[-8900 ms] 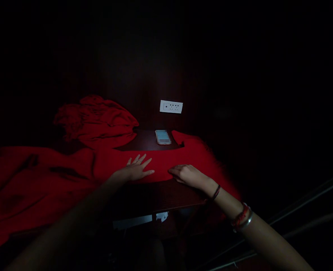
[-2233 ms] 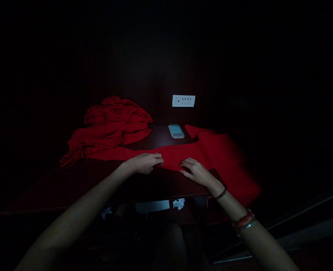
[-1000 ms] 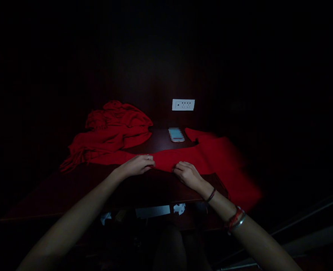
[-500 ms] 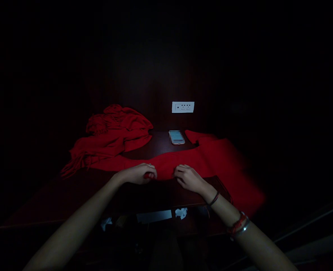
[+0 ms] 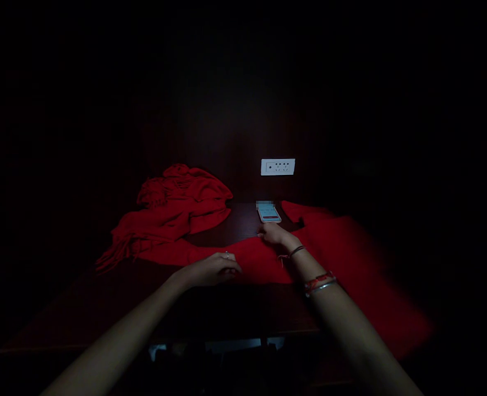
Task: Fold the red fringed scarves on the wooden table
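Since half a second ago the right hand (image 5: 274, 234) has left the scarf's near edge and gone forward across the cloth toward the phone (image 5: 268, 212), while the left hand (image 5: 215, 269) has stayed where it was. The right hand now lies back-up on the red scarf (image 5: 253, 264) just short of the phone, fingers stretched out and holding nothing; whether the fingertips touch the phone cannot be told in the dim light. The left hand rests on the scarf's near edge with its fingers loosely curled and a ring (image 5: 226, 254) showing. Whether it pinches the cloth or only lies on it cannot be told. The scarf runs as a flat band across the dark table (image 5: 222, 313), from a crumpled heap (image 5: 177, 201) at the back left, past both hands, to the right, where it spreads wide and hangs over the table's edge. The phone lies face up on bare wood at the back of the table, between the heap and the scarf's right part, under a white socket (image 5: 278, 166) on the wall. Bracelets (image 5: 319, 281) circle the right wrist.
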The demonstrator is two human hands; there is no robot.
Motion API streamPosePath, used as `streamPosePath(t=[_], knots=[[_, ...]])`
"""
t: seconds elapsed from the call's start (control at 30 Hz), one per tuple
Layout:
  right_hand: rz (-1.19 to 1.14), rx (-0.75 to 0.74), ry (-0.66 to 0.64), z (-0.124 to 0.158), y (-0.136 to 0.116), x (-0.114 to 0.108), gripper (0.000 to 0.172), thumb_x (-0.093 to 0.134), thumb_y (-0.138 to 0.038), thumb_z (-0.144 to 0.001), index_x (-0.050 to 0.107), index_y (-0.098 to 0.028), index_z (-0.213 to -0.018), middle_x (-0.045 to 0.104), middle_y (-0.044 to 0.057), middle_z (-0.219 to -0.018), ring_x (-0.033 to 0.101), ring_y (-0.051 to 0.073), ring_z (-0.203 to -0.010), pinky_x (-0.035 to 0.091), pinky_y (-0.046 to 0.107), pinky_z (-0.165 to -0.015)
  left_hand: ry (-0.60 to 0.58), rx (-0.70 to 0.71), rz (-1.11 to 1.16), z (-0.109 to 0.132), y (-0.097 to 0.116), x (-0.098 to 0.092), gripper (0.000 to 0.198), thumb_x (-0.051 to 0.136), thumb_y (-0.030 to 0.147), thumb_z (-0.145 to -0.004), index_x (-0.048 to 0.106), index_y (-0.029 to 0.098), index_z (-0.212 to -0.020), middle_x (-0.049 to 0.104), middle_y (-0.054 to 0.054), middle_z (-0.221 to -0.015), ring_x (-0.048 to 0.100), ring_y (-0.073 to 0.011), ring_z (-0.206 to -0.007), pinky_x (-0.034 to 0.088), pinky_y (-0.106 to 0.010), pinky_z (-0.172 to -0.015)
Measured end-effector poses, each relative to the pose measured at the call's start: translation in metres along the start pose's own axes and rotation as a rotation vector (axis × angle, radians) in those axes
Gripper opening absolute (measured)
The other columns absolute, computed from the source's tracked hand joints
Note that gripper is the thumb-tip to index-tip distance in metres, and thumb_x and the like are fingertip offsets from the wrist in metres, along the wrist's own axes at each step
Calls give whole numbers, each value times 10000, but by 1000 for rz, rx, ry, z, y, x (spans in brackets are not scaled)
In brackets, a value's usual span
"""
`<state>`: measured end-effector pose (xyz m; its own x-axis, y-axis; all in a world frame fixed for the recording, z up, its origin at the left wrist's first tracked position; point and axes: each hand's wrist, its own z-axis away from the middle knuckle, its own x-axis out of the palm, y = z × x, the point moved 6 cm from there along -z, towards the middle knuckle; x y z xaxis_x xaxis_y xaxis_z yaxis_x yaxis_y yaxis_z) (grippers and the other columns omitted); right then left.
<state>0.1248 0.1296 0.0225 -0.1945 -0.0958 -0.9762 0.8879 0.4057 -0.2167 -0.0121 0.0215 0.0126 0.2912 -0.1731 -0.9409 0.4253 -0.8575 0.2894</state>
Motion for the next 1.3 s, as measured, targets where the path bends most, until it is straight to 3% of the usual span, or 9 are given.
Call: streamPosePath(t=[0.23,0.5,0.63,0.8,0.9,0.97,1.07,1.17,1.3], knots=[[-12,16,-43,-5,11,17,148,570,-161,-656,610,-158,-798,628,37,-791,547,121,-698,371,171,-569,-15,-21,14,0,1,0,218,461,174,-776,562,191,-968,532,-12,-770,473,-90,-678,355,-181,-619],[-46,106,237,-6,19,0,225,341,-182,-819,507,-102,-947,578,114,-931,521,145,-835,365,212,-686,-81,-27,42,1,6,-2,242,478,179,-767,557,209,-994,544,-14,-797,486,-93,-701,360,-187,-642],[-45,112,277,-4,17,2,227,360,-172,-800,489,-121,-981,575,115,-932,520,171,-855,368,250,-717,-78,-25,43,1,7,-3,228,474,187,-772,560,197,-982,550,-14,-776,490,-91,-687,366,-181,-628],[102,37,320,12,0,-7,406,422,-315,-779,393,-179,-1161,414,127,-1189,354,256,-1088,264,415,-885,122,-91,-24,0,-2,-13,225,380,211,-826,564,180,-952,548,-32,-845,493,-102,-788,371,-202,-728],[96,-1,150,17,-9,2,613,386,-496,-754,209,-239,-1281,218,92,-1331,164,299,-1196,155,524,-916,231,-164,-110,1,-11,-15,273,381,273,-825,514,193,-1049,495,-65,-1034,443,-137,-964,334,-256,-847],[69,34,-45,17,-9,19,727,348,-603,-710,90,-275,-1306,78,55,-1376,15,319,-1223,85,584,-903,147,-195,-151,1,-15,-7,396,425,345,-795,405,234,-1174,347,-77,-1240,310,-188,-1130,261,-325,-927],[34,108,-248,16,-6,43,754,261,-670,-685,6,-313,-1299,-44,10,-1381,-77,313,-1221,5,607,-892,-127,-288,-153,7,-26,13,590,418,469,-761,190,302,-1279,116,-55,-1367,94,-254,-1230,145,-436,-964],[16,100,-258,16,-3,53,717,187,-678,-693,-2,-332,-1292,-50,-12,-1379,-80,291,-1226,-35,590,-903,-287,-410,-124,15,-33,22,654,364,561,-740,74,347,-1285,33,-29,-1378,-10,-280,-1235,70,-502,-949],[28,36,-157,22,-3,51,703,152,-686,-693,38,-339,-1293,-6,-16,-1381,-48,288,-1231,-42,576,-911,-319,-529,-103,21,-36,19,748,407,627,-665,84,355,-1282,-75,-36,-1369,-82,-326,-1214,53,-528,-931]])
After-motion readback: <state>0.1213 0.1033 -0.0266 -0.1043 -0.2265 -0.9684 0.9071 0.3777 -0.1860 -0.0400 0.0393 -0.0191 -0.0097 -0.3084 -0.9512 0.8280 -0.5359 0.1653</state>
